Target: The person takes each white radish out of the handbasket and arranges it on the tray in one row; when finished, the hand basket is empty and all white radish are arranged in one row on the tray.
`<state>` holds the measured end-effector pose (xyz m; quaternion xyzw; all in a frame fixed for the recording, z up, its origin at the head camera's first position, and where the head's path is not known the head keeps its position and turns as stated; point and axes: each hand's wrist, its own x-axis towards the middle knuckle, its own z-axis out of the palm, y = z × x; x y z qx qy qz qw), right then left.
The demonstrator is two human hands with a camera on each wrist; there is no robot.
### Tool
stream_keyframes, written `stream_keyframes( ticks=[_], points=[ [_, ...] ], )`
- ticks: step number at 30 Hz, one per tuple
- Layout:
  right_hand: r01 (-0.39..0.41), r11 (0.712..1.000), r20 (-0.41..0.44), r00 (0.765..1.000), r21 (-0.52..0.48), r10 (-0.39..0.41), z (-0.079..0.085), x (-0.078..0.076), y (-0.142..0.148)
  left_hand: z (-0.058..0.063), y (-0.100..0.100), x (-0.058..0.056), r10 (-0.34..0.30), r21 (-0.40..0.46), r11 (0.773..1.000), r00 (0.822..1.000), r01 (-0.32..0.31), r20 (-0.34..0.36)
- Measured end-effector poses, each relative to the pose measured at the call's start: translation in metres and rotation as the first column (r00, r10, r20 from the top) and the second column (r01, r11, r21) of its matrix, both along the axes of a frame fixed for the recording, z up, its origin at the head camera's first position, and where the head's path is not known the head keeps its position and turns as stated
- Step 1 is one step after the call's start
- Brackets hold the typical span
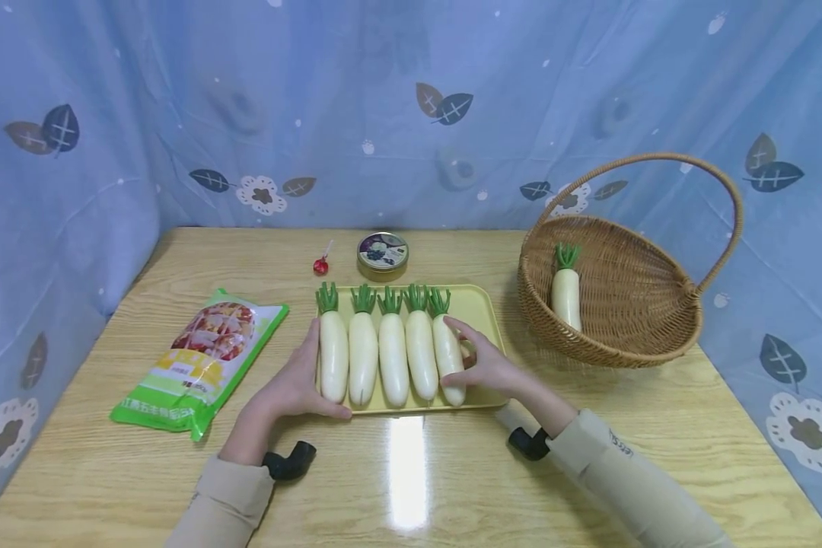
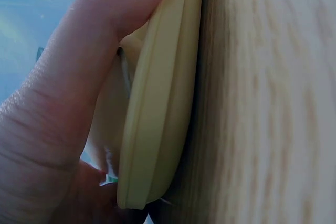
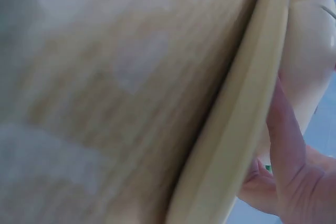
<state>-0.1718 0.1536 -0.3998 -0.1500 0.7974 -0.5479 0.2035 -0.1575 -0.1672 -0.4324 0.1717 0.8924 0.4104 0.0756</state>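
Five white radishes with green tops lie side by side on a pale yellow tray (image 1: 479, 323) in the head view. My left hand (image 1: 294, 384) is at the tray's front left corner, with its thumb along the front rim and fingers beside the leftmost radish (image 1: 333, 358). In the left wrist view that thumb (image 2: 79, 61) crosses the tray's rim (image 2: 157, 108). My right hand (image 1: 486, 365) holds the rightmost radish (image 1: 448, 354) between thumb and fingers. The right wrist view shows this hand (image 3: 294, 166) behind the tray's edge (image 3: 247, 119); its fingertips are hidden.
A wicker basket (image 1: 630, 289) with a raised handle stands at the right, with another white radish (image 1: 566, 297) inside. Behind the tray are a round tin (image 1: 382, 255) and a red lollipop (image 1: 320, 266). A green and white food bag (image 1: 202, 361) lies at the left.
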Motion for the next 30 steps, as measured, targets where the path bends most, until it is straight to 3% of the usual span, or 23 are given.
stream_keyframes(
  ticks=[4,11,21,30],
  points=[
    [-0.029,0.998,-0.064,0.997,0.056,0.033,0.0,-0.002,-0.002,0.0,0.001,0.0,-0.005,0.021,1.0,1.0,0.006,-0.026],
    [-0.021,0.991,-0.078,0.996,0.135,0.031,0.0,-0.004,-0.004,-0.002,0.001,-0.001,0.003,0.017,1.0,1.0,-0.002,-0.026],
    [-0.045,0.991,-0.078,0.995,0.126,0.055,0.003,-0.005,-0.003,0.0,0.0,-0.001,-0.012,0.014,1.0,1.0,0.012,-0.012],
    [-0.009,0.984,-0.171,0.984,0.18,0.04,0.01,-0.006,0.003,0.001,-0.001,-0.001,-0.019,0.008,1.0,1.0,0.019,-0.009]
  ],
)
